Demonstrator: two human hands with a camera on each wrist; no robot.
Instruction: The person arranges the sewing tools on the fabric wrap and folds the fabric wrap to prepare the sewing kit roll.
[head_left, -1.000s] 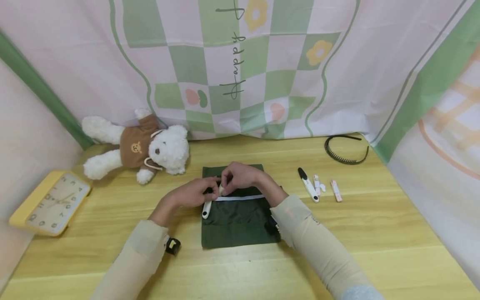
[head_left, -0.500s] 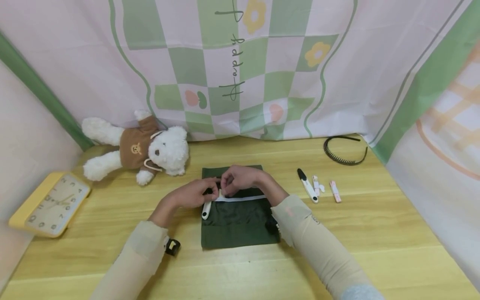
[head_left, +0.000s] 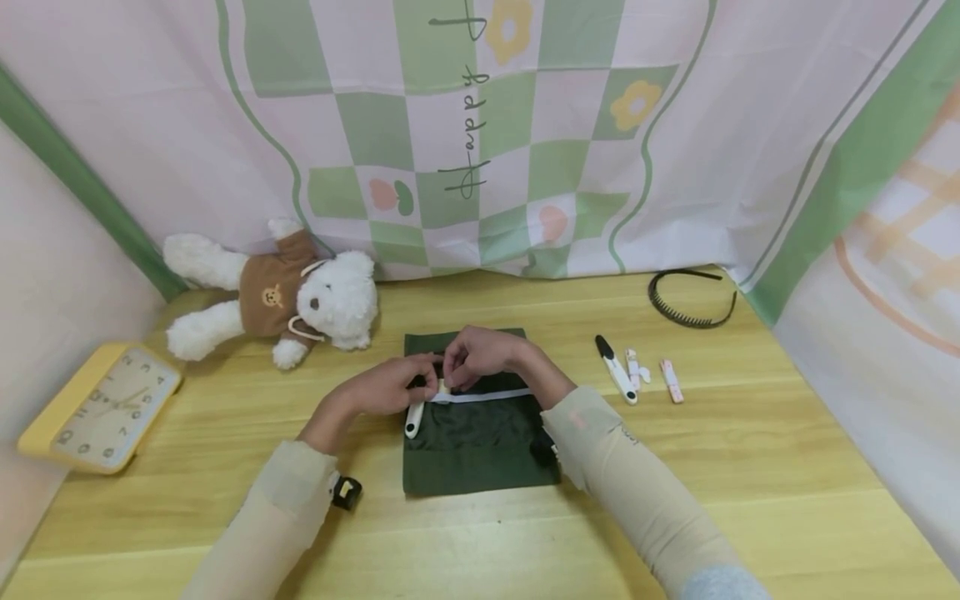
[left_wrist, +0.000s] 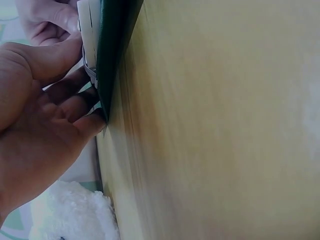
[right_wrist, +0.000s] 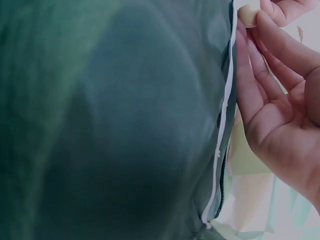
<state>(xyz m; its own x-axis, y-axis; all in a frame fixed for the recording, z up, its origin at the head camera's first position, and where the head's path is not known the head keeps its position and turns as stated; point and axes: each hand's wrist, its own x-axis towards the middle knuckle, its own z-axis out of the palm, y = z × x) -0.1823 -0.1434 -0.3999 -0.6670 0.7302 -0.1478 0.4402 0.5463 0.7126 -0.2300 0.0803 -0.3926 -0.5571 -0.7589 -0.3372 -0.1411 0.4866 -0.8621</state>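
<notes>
A dark green cloth [head_left: 480, 467] lies on the table, crossed by a white elastic band [head_left: 487, 397]. My left hand [head_left: 393, 385] pinches at the band's left end; in the left wrist view its thumb [left_wrist: 62, 55] lies against cream-white pieces and its other fingers reach the cloth's edge. My right hand [head_left: 483, 358] pinches a small cream-coloured piece [right_wrist: 248, 16] between thumb and finger, right at the band. Its kind is hidden by the fingers. A white-handled tool [head_left: 413, 419] lies at the cloth's left edge, its upper part hidden under the left hand.
Right of the cloth lie a white tool with a black end [head_left: 617, 371], a pale pink clipper-like piece [head_left: 633, 368] and another pink one [head_left: 672, 382]. Behind them is a black headband [head_left: 686, 319]. A plush bear [head_left: 277, 292] and a yellow clock [head_left: 105, 407] are at left.
Both hands stay nearly in place. The right fingers shift slightly with the cream piece at the band, and the band's left end now shows looped near the fingertips.
</notes>
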